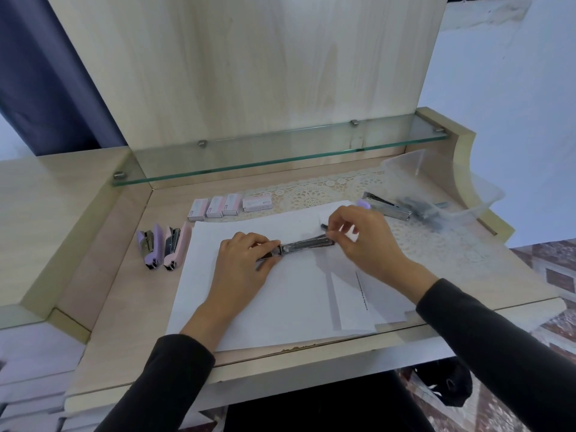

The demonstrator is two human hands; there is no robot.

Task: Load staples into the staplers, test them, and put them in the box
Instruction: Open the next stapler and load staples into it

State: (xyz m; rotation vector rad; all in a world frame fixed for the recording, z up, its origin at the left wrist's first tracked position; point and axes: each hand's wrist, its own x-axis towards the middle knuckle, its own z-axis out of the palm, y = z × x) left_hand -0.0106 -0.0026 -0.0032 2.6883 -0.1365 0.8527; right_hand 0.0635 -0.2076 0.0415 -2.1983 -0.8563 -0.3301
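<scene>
At the centre of the desk, on a spread of white paper (pixel 280 300), one stapler (pixel 307 243) lies opened out flat with its metal staple channel facing up. The left hand (pixel 246 260) grips the rear end, fingers curled round it and holding it down on the sheet. The right hand (pixel 358 238) pinches thumb and forefinger at the front end of the channel; whether a strip of staples sits between the fingertips cannot be told. Judged progress: this unit is at the loading step, not yet closed or tested. A clear plastic box (pixel 414 165) at the right rear of the desk holds at least two staplers, one with a purple tip (pixel 386 208) and one dark grey (pixel 419 210), so part of the batch appears done. A purple stapler (pixel 149 249) and a pink stapler (pixel 177 246) lie side by side at the left edge of the paper, apparently awaiting their turn. Four staple boxes (pixel 230 205) stand in a row behind the paper. Their labels are too small to read, and one line of print on a sheet (pixel 361 291) near the right forearm is also illegible. No brand can be made out.
</scene>
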